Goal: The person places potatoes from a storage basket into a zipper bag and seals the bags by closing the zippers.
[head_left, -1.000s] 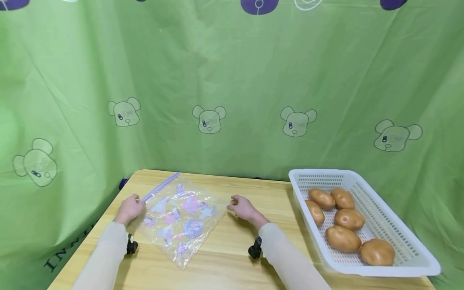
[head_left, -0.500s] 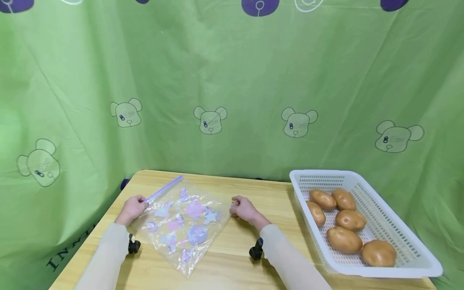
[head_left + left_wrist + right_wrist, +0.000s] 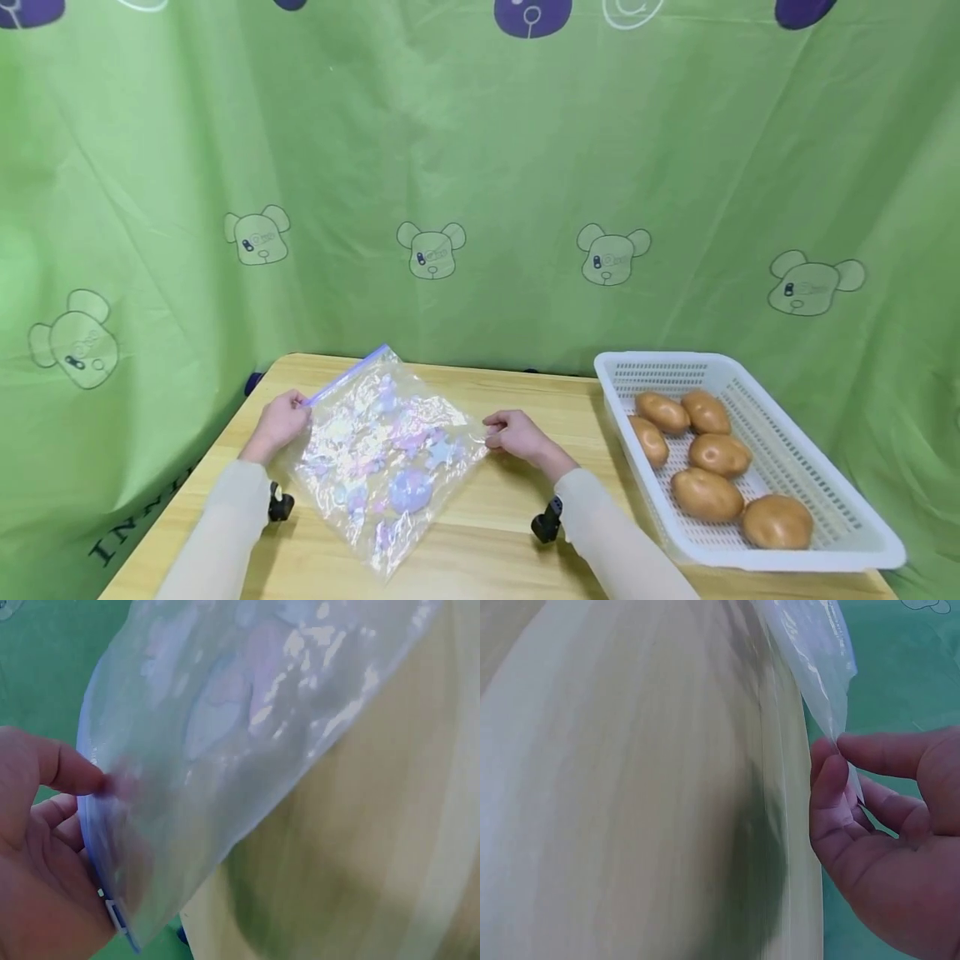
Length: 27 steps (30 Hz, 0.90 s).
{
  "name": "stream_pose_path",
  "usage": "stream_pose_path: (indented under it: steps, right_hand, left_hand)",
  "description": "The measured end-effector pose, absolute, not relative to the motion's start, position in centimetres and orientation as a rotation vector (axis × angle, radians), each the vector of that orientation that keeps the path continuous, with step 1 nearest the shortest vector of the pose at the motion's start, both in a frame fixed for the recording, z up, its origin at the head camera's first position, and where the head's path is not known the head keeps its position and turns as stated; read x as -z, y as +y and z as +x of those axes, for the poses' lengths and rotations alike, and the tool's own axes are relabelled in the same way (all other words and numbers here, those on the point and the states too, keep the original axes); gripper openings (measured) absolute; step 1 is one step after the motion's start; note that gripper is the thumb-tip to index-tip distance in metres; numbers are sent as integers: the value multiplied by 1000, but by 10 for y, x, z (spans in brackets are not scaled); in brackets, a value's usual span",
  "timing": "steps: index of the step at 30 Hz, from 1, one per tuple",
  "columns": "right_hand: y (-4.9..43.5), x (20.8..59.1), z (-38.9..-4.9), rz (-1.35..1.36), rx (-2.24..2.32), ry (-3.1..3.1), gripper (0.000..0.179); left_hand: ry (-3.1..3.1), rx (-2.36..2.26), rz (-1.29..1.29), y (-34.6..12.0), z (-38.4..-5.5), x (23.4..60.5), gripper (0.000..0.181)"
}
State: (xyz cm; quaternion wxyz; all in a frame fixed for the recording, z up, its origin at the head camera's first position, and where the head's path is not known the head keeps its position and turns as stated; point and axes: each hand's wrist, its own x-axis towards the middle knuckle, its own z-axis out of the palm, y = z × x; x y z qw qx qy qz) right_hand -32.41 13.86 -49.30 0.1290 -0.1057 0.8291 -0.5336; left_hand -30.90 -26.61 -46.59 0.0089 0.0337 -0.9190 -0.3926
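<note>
A clear zip bag (image 3: 408, 450) printed with pink and blue shapes is stretched between the two hands, its purple zip edge (image 3: 348, 375) toward the upper left. My left hand (image 3: 281, 421) pinches the bag at the lower end of the zip edge. In the left wrist view, the thumb of the left hand (image 3: 45, 825) lies over the film and some fingers show through behind it, near a small white slider (image 3: 115, 916). The right hand (image 3: 517, 435) pinches the opposite corner; in the right wrist view, the film (image 3: 821, 682) is gathered between thumb and fingers.
A white perforated plastic basket (image 3: 825, 467) stands at the right of the wooden table (image 3: 480, 554), holding several brown potatoes (image 3: 708, 495). A green curtain (image 3: 517, 150) with bear-head prints hangs behind the table. Each wrist carries a small black camera (image 3: 547, 521).
The right hand has closed on the bag's corner and moved slightly right. The bag has lifted and drawn tighter, its zip edge shifting up and right with the left hand.
</note>
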Motion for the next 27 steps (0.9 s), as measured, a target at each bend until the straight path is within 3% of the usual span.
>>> stream_pose_path:
  steps: [4, 11, 15, 27]
  right_hand:
    - [146, 494, -321, -307, 1561, 2366, 43]
    - [157, 489, -312, -326, 1534, 2314, 27]
    - [162, 483, -303, -372, 1481, 2302, 20]
    - [169, 469, -317, -368, 1512, 2375, 32]
  left_hand:
    - [-2801, 1198, 79, -260, -313, 462, 17]
    - [-2707, 1119, 15, -250, -318, 449, 34]
    - [-2672, 1114, -32, -242, -318, 438, 31]
    - [-2555, 1160, -239, -205, -313, 411, 15]
